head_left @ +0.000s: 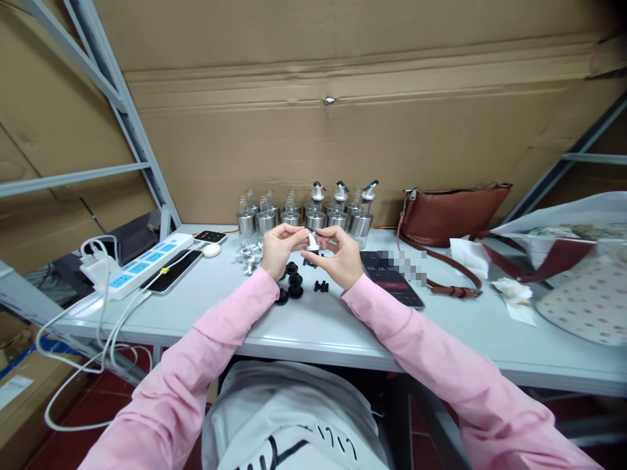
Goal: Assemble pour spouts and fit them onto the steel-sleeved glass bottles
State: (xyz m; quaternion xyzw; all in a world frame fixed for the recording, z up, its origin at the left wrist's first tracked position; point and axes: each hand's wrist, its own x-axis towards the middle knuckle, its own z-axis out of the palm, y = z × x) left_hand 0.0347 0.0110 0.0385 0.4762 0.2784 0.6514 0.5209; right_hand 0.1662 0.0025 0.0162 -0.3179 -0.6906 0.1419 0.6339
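Over the middle of the table, my left hand (282, 249) and my right hand (341, 253) meet around a small silver pourer spout (313, 243). The fingertips of both are closed on it, and they partly cover it. Several black ribbed stoppers (294, 284) lie just below my left hand. Near my right wrist is a little group of small black parts (321, 286); more dark parts show under the hands. Loose silver spouts (251, 256) are heaped left of my left hand.
Behind the hands stand rows of glass and steel bottles (361, 223), three with pourers fitted. A tablet (392, 277) lies to the right, near a brown handbag (450, 212) and a tissue (514, 294). At left are a power strip (147, 264), cables and a phone (172, 271).
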